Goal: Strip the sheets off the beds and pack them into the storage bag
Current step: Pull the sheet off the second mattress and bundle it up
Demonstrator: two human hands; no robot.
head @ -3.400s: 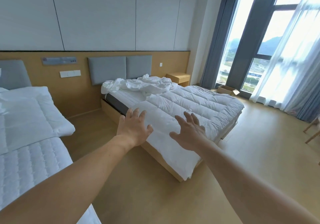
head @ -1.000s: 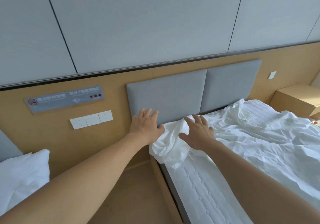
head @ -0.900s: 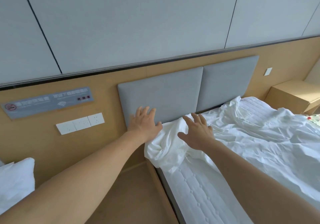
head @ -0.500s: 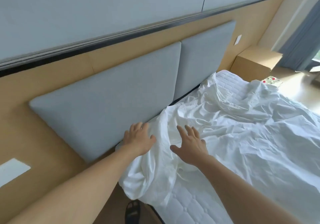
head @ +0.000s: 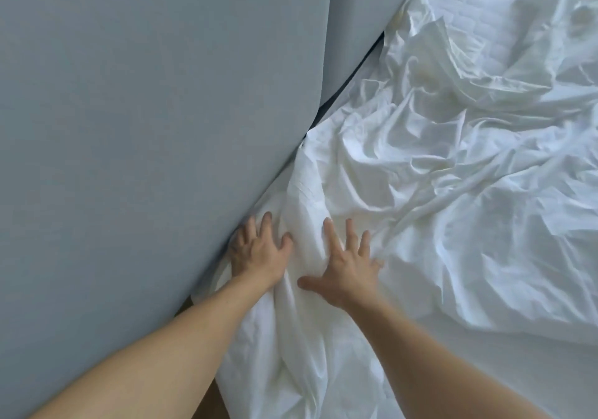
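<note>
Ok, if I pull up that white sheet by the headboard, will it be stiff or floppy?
Probably floppy: the sheet lies in soft crumpled folds and hangs limp at its near end. Likely light, being thin enough to crease finely. It may snag where it meets the headboard.
</note>
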